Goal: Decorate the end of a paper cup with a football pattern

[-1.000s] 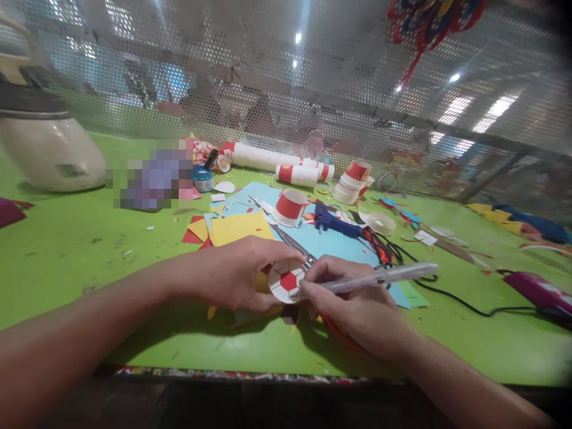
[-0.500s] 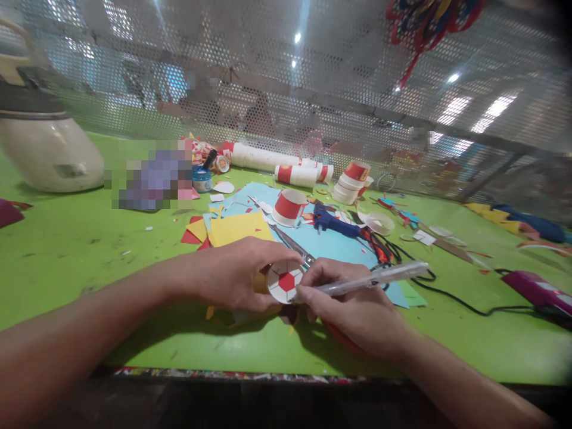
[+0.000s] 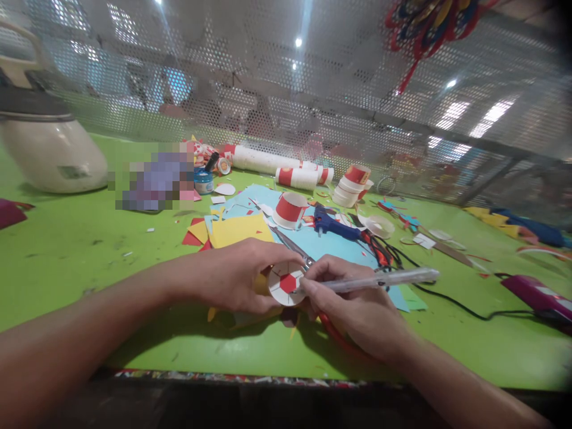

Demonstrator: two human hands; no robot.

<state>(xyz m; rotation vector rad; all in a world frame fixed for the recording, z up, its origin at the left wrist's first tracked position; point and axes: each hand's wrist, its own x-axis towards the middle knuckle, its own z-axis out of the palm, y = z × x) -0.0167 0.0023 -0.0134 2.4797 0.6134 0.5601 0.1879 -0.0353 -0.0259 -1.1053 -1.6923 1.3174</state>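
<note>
My left hand (image 3: pixel 236 275) is closed round a small yellow-sided paper cup. The cup's white round end (image 3: pixel 277 293) faces me, with a red hexagon and dark drawn lines on it. My right hand (image 3: pixel 344 298) pinches a clear-barrelled pen (image 3: pixel 384 279), its tip at the white end near the hexagon's lower edge. Beneath my hands lies a pair of scissors (image 3: pixel 292 245) with red handles, partly hidden by the right hand. Just beyond my left hand are a yellow paper sheet (image 3: pixel 241 229) and light blue sheets (image 3: pixel 346 249).
A red-and-white paper cup (image 3: pixel 290 210) stands on the blue paper beside a blue glue gun (image 3: pixel 335 225) with a black cord. Stacked cups (image 3: pixel 268 159) lie behind, by a mesh screen. Left are a jar (image 3: pixel 204 180) and a large white kettle-like vessel (image 3: pixel 53 155).
The pen tip has shifted from the disc's lower edge up toward the red hexagon, and the pen lies a little flatter. My left hand keeps its hold on the cup.
</note>
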